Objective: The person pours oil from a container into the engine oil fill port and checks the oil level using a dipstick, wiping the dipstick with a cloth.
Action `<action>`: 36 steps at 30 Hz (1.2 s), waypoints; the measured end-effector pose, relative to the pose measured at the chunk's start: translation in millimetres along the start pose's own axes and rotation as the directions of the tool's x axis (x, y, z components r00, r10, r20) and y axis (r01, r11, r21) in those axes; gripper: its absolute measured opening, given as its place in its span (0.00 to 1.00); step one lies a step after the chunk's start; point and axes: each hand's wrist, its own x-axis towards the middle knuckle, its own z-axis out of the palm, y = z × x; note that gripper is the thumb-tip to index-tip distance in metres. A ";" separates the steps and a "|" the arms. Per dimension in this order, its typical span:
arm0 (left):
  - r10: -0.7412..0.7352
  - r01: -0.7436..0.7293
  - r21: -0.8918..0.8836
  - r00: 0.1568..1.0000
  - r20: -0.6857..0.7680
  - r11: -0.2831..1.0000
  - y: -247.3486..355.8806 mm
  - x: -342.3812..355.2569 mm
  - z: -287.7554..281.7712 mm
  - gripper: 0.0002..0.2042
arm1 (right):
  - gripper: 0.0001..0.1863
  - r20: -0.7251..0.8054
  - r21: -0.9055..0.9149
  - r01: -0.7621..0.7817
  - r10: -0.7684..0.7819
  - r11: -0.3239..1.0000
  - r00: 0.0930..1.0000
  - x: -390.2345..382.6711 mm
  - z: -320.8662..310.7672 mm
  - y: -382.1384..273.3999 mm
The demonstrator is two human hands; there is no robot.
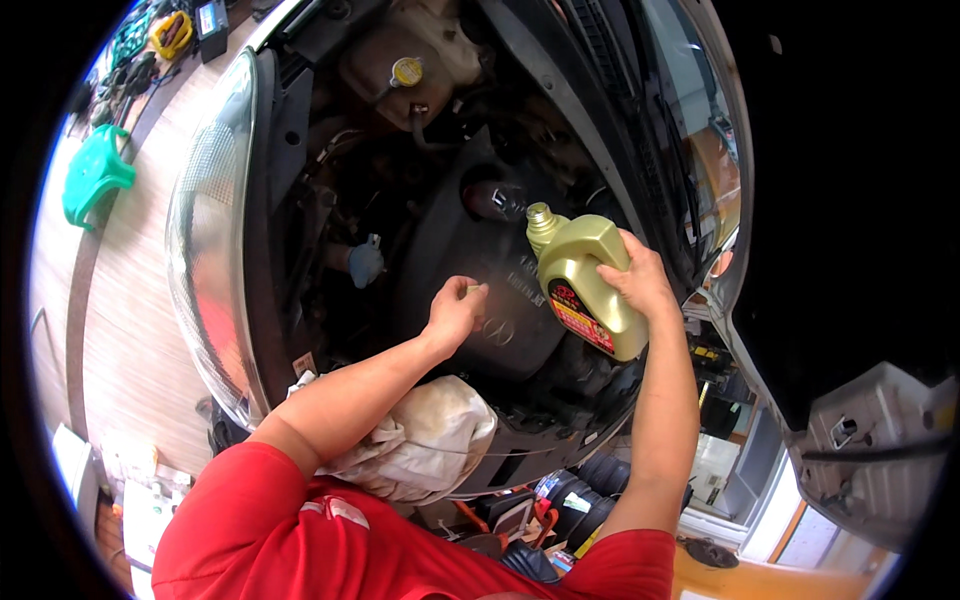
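My right hand (640, 275) grips a gold motor oil jug (590, 270) by its handle over the engine bay. The jug leans to the left, and its neck shows no cap. Close to the jug's mouth, a dark translucent funnel-like piece (495, 200) stands in the engine cover (450, 270). Over the cover's near part is my left hand (458, 318), its fingers pinched together. A small yellowish bit shows at those fingertips, too little to name.
A stained white cloth (430, 440) drapes over the car's near edge. The headlight (212, 240) lies left, and a yellow-topped reservoir cap (406, 72) sits at the far side. A blue-wrapped part (365, 262) sits inside the bay. A green stool (97, 175) stands on the floor.
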 end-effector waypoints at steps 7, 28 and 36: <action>-0.004 0.004 -0.010 1.000 -0.005 1.000 2.4 -3.0 3.9 0.17 | 0.33 0.028 -0.033 0.005 -0.004 0.999 1.000 6.9 -4.8 -2.7; 0.001 -0.001 0.014 1.000 -0.003 1.000 5.0 -2.2 8.9 0.16 | 0.34 0.050 -0.034 -0.020 0.022 0.999 0.998 12.4 -10.2 -2.5; 0.008 -0.008 0.011 1.000 0.004 1.000 4.8 -1.5 8.7 0.16 | 0.33 0.053 -0.041 -0.063 0.066 0.997 0.996 9.4 -13.6 -4.4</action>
